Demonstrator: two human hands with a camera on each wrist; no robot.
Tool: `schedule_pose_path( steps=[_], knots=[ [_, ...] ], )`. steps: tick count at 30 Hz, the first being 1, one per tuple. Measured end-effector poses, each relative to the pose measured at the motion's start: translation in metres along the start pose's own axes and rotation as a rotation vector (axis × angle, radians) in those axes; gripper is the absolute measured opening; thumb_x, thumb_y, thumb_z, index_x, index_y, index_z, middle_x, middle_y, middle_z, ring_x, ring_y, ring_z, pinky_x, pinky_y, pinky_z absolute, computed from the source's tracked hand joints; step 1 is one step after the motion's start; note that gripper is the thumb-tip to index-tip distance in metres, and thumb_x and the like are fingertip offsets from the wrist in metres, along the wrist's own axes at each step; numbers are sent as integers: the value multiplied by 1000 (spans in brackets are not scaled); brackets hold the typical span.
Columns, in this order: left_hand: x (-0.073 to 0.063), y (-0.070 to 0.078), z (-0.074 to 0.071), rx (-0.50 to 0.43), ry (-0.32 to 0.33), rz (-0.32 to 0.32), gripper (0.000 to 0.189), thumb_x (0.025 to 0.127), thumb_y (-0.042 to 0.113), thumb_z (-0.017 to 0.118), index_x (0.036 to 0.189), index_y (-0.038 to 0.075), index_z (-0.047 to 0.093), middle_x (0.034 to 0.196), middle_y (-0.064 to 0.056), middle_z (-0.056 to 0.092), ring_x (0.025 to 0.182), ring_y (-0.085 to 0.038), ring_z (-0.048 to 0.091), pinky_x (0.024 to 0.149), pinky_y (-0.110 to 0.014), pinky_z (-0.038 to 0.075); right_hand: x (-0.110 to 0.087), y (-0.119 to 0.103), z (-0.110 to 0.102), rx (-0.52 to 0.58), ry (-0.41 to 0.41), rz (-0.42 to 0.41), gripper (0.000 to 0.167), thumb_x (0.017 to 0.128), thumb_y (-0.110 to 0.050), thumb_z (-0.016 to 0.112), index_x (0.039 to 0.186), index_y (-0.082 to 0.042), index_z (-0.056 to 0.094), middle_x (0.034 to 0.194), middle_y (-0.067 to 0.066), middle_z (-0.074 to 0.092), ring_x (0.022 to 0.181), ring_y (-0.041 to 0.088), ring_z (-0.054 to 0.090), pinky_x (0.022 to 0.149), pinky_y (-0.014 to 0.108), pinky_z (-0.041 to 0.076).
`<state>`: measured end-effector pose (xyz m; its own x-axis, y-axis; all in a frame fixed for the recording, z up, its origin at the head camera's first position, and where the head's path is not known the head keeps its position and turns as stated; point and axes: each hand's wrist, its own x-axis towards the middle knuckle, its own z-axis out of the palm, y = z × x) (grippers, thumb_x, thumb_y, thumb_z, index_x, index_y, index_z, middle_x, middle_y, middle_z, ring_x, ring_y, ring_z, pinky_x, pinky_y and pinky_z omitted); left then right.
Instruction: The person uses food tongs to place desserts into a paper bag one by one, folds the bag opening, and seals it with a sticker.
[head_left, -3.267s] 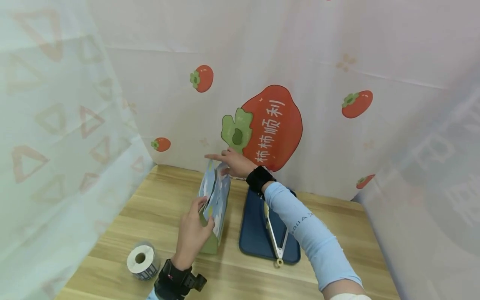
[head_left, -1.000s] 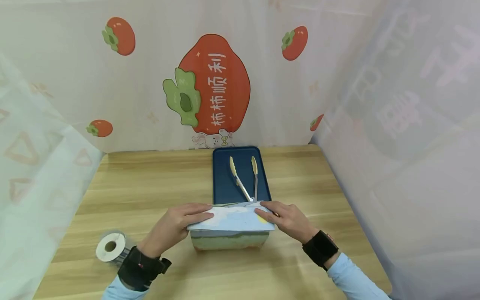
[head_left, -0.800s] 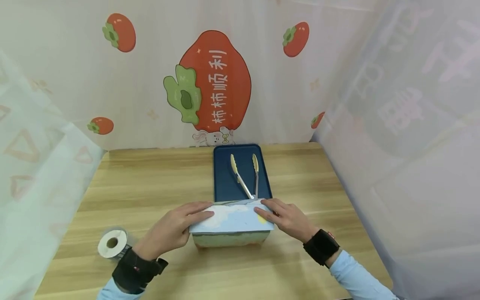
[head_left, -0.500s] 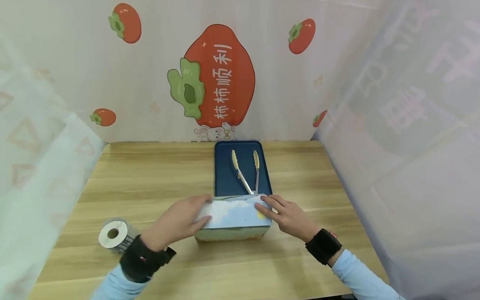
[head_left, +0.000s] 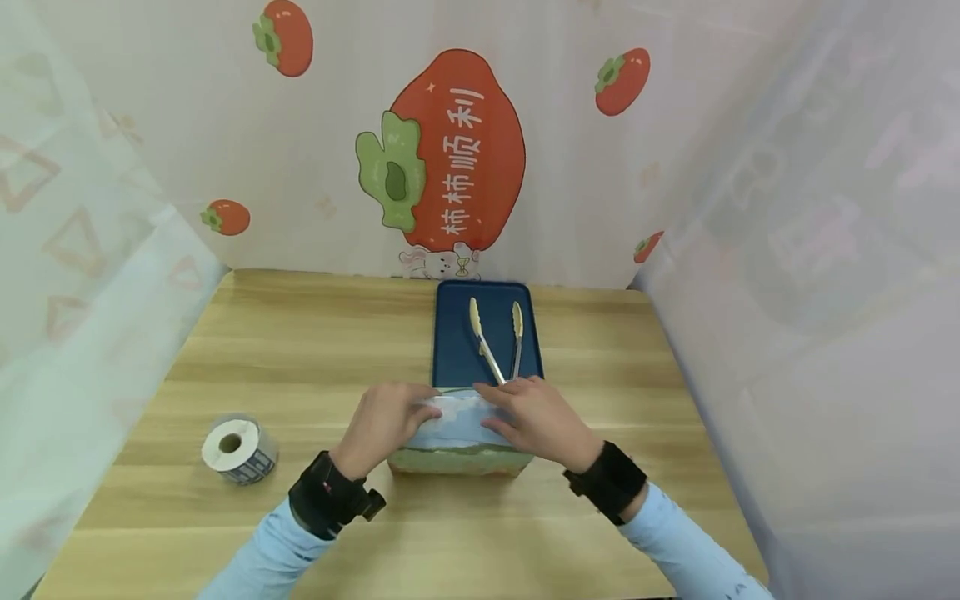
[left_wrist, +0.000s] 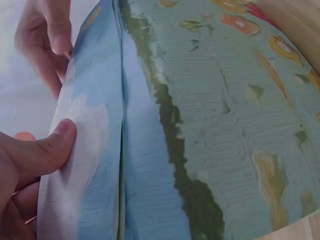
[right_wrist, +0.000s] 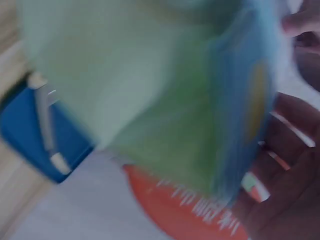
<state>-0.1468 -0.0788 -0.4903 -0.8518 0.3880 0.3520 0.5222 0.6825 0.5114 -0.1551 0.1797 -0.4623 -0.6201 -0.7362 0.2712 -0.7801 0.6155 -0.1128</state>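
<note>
A paper bag [head_left: 457, 461], painted with a landscape in blue and green, stands on the wooden table with its broad face toward me. Its pale blue top is folded over toward me as a flap. My left hand [head_left: 382, 425] pinches the left part of the fold, thumb in front and fingers behind, as the left wrist view shows on the bag [left_wrist: 235, 110]. At the right part of the fold, my right hand [head_left: 547, 421] holds it, thumb on the flap and fingers along the far edge. The right wrist view is blurred. The inside of the bag is hidden.
Behind the bag lies a dark blue tray [head_left: 453, 350] with a pair of tongs [head_left: 491, 358], pale-tipped and spread; the bag and right hand cover their near end. A roll of labels [head_left: 238, 450] stands to the left. Printed cloth [head_left: 315, 167] encloses the table.
The bag, first end-on with its top standing up, has turned broadside with the top folded over. Over the last half second, my right hand has slid left along the fold.
</note>
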Motion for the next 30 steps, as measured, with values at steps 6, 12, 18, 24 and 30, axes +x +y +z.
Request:
schedule_pose_path(
  steps=[6,12,18,24,30],
  knots=[
    [11,2,6,30,6,5,18,84,17,83,99,8,81,83,-3,75,62,-9,62,54,-24,46,39,-20,9,-22,-34,90,18,93,-18,74,110,-12,77,80,0,72,65,12,64,56,24,48],
    [19,11,21,103,103,84,5,82,13,84,85,10,81,70,-1,71,53,-10,57,49,-24,41,38,-16,20,-31,35,124,3,91,-17,76,90,-15,78,67,-1,66,54,12,57,49,23,41],
    [19,16,26,98,151,62,5,80,12,85,80,13,80,69,0,71,54,-13,61,48,-26,43,19,-8,12,-15,53,207,8,90,-22,77,84,-17,76,65,-5,63,54,9,54,50,22,37],
    [20,15,23,86,187,77,7,78,11,87,79,12,80,72,-1,73,60,-17,68,52,-31,50,-25,14,-1,-69,135,225,7,87,-13,80,84,-10,74,70,-3,67,57,10,58,50,23,42],
    [19,10,16,103,134,89,5,80,9,85,79,10,80,72,-3,73,60,-16,68,53,-30,50,-74,44,-4,-112,235,267,10,82,-1,80,81,-7,72,75,3,71,66,17,67,59,31,53]
  ],
)
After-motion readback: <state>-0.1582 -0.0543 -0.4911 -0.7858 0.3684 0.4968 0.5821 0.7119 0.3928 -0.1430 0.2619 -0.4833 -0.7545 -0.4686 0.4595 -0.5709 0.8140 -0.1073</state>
